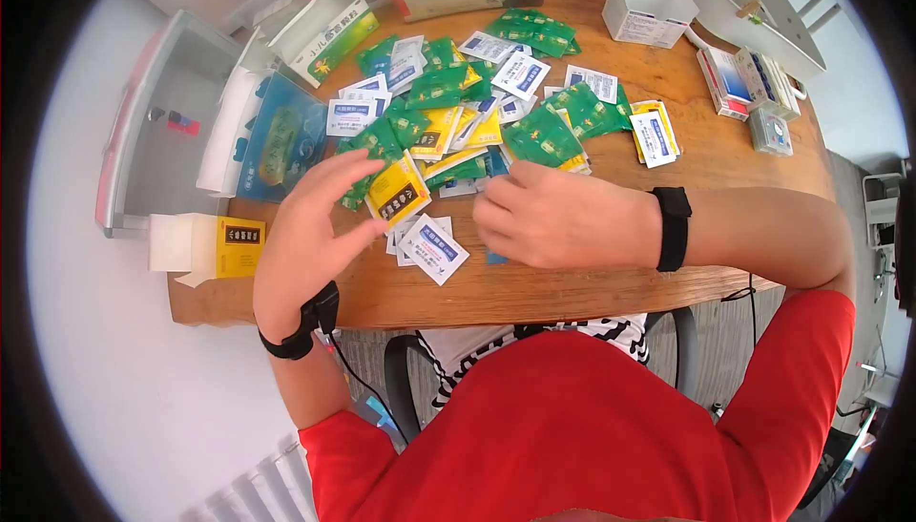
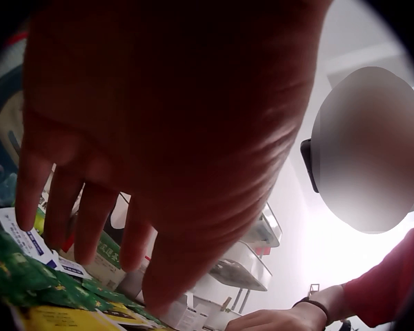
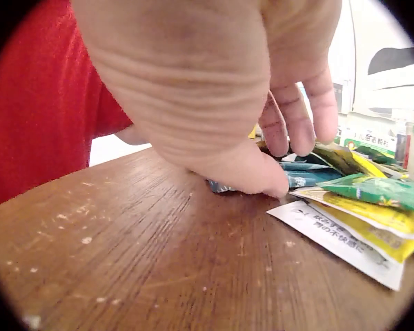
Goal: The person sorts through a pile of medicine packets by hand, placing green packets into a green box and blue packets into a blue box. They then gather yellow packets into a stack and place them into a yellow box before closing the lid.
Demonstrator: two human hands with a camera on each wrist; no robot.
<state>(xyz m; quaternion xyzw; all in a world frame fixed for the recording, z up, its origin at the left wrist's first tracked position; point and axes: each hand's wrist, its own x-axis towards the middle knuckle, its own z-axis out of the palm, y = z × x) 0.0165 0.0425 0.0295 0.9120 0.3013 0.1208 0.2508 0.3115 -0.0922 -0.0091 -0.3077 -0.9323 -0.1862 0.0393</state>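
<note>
Sachets in green point(image 1: 544, 135), yellow point(image 1: 399, 190) and white point(image 1: 434, 248) lie in a loose heap on the wooden table. At the heap's left edge is the left hand point(image 1: 315, 231), thumb and fingers apart beside a yellow sachet; the left wrist view shows this hand point(image 2: 165, 131) with its fingers extended and nothing held. The right hand point(image 1: 563, 217) is low over the heap's near right side, fingers bent downward. In the right wrist view, a gap separates the thumb and fingers of this hand point(image 3: 221, 89), near blue sachets point(image 3: 307, 176); whether the thumb touches one is unclear.
Left of the heap are a grey bin point(image 1: 176, 121), a blue box point(image 1: 286, 135) and an open yellow-and-white box point(image 1: 239, 247). Behind stand a green-and-white box point(image 1: 324, 35) and an open white box point(image 1: 649, 16). Small boxes point(image 1: 725, 83) sit at the right.
</note>
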